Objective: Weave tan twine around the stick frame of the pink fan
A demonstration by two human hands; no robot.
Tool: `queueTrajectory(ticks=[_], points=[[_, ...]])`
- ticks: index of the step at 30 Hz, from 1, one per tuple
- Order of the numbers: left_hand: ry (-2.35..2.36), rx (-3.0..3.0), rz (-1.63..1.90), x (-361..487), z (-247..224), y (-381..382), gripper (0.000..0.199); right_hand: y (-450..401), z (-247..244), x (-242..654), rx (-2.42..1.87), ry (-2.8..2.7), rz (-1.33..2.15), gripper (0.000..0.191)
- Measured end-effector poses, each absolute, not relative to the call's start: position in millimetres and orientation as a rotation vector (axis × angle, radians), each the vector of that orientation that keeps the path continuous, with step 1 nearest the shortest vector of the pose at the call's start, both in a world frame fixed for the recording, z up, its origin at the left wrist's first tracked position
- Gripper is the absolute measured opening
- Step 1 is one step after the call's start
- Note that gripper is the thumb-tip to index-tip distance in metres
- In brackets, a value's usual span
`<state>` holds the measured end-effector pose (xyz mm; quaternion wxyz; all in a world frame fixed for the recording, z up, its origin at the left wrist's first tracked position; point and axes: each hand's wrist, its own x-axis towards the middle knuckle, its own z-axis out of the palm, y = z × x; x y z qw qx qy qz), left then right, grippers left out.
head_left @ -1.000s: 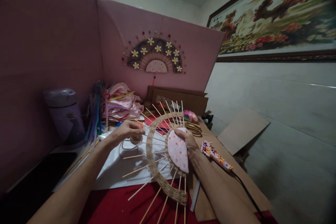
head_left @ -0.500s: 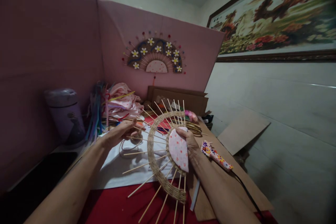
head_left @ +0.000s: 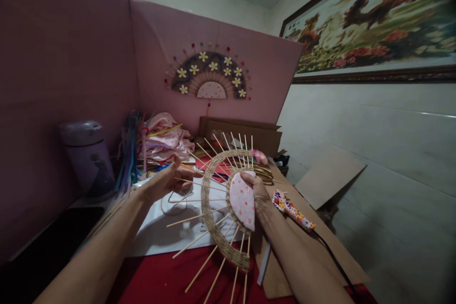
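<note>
A half-round fan frame of thin sticks [head_left: 194, 243] is held up over the table, with a woven twine band [head_left: 209, 199] around it and a pink dotted half-disc [head_left: 242, 202] at its centre. My right hand [head_left: 259, 192] grips the straight edge of the half-disc, thumb on its front. To the left of the band, my left hand [head_left: 171, 179] is beside the stick ends, its index finger stretched toward the band and its thumb raised. Loose twine [head_left: 174, 204] hangs below my left hand; its hold on it is unclear.
A flower-patterned glue gun [head_left: 294, 211] lies on cardboard [head_left: 331, 251] at the right. White cloth [head_left: 153, 232] covers part of the red cloth [head_left: 153, 278]. A purple container [head_left: 89, 161], ribbons [head_left: 128, 156] and pink fabric [head_left: 166, 137] stand behind left. A finished fan [head_left: 210, 76] hangs behind.
The fan frame has turned slightly clockwise, its upper sticks shifting right. My left hand has moved a little up and right, its thumb now raised. My right hand keeps its hold.
</note>
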<state>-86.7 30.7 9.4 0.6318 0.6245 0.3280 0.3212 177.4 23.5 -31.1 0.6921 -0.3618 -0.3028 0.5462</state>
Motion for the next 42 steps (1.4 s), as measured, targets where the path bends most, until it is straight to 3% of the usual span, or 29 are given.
queueTrajectory(ticks=[9, 17, 31, 42], points=[[0.805, 1.304, 0.727, -89, 12, 31, 0.085, 27, -32, 179, -0.768, -0.648, 1.279, 0.022], [0.715, 1.278, 0.765, -85, 4, 35, 0.058, 29, -32, 180, -0.739, -0.635, 1.282, 0.017], [0.676, 1.454, 0.732, -83, -2, 35, 0.034, 29, -31, 180, -0.755, -0.611, 1.283, 0.014], [0.709, 1.536, 0.663, -79, 1, 31, 0.031, 26, -27, 180, -0.755, -0.606, 1.286, 0.014]])
